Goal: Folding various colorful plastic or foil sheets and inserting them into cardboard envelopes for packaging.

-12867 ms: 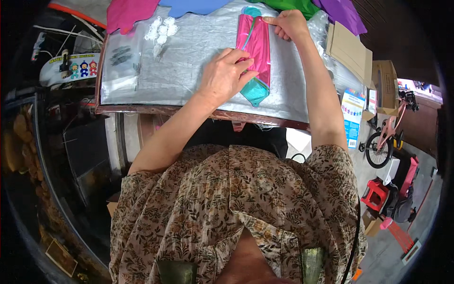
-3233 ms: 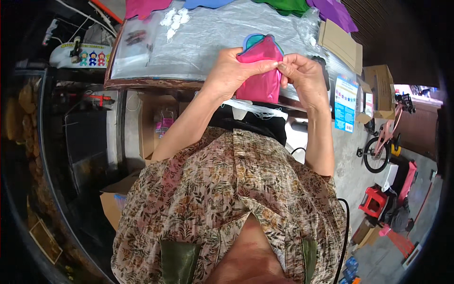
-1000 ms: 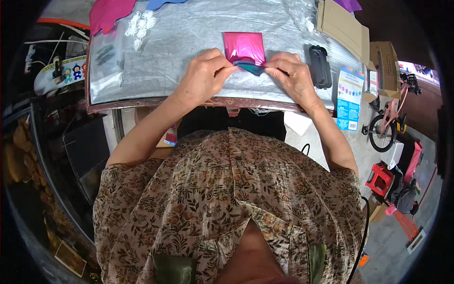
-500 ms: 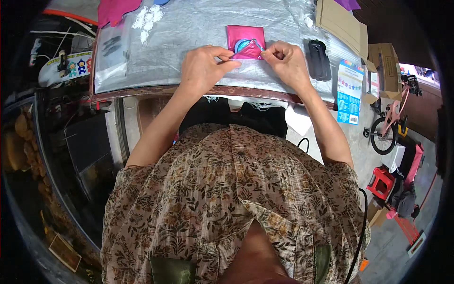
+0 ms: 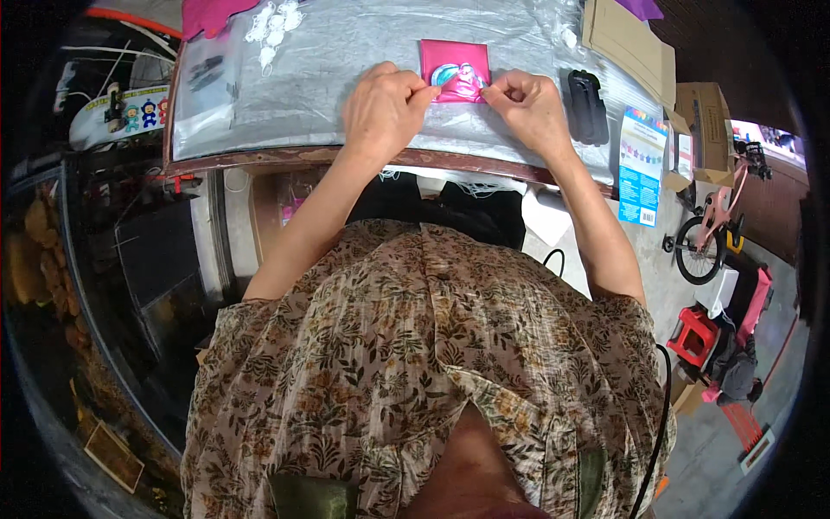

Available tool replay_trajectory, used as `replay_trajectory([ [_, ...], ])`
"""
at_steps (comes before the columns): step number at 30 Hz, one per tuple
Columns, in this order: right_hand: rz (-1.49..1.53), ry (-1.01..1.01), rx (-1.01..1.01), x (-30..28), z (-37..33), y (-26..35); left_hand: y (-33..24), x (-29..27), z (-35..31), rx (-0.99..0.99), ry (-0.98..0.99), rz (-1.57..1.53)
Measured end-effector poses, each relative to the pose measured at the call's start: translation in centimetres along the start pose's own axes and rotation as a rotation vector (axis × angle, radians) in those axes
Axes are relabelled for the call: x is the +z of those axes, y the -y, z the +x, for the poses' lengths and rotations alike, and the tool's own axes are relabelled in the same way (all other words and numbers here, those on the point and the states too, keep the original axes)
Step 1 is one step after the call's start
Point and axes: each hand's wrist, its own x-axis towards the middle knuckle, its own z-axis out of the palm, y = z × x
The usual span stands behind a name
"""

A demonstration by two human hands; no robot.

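Observation:
A shiny pink square pouch (image 5: 454, 49) lies on the silver-covered table, with a teal, glossy patch (image 5: 447, 76) showing on its front. Pinched fingertips of my left hand (image 5: 380, 108) meet the pouch at its left lower side. Across from it, my right hand (image 5: 529, 111) is closed with thumb and forefinger at the right lower corner. Whether the teal patch lies inside the pouch or on top of it, I cannot tell. Both hands stay close to the near edge of the table.
A stack of black pieces (image 5: 587, 106) lies right of my right hand, beside a blue-and-white printed package (image 5: 641, 169). White string bundles (image 5: 276, 30) and a clear bag (image 5: 201, 95) are at the left. Cardboard (image 5: 627, 43) borders the table's right side. A pink bicycle (image 5: 713, 216) stands beyond.
The blue strips that stretched between my fingers no longer show; more of the pouch's glossy front is visible. My left hand has moved slightly right and up, its fingers now more closed.

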Motion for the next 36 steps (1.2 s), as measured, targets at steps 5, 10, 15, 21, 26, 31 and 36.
replay_trajectory([
  [5, -0.044, 0.031, 0.003, -0.2, 0.3, 0.5, -0.2, -1.0, 2.2, -0.152, 0.326, 0.061],
  [10, -0.103, 0.139, -0.002, -1.0, 1.1, 0.5, -0.4, -1.4, 2.5, -0.157, 0.378, 0.116],
  [15, -0.043, 0.107, -0.048, -1.2, 0.3, 0.3, -0.5, -1.6, 3.0, -0.133, 0.387, 0.092],
  [21, 0.048, 0.065, -0.048, -1.0, 0.5, -0.5, -0.5, -1.3, 3.7, -0.134, 0.409, 0.15],
  [26, -0.207, -0.04, -0.248, 0.5, -1.6, 1.5, 0.3, -0.5, 3.8, -0.131, 0.395, 0.137],
  [31, -0.403, -0.157, -0.609, 2.8, -3.0, 1.2, 0.4, 0.1, 4.0, -0.122, 0.367, 0.112],
  [36, -0.396, -0.124, -0.563, 2.5, -3.0, 0.7, 0.9, -0.3, 3.3, -0.072, 0.296, 0.008],
])
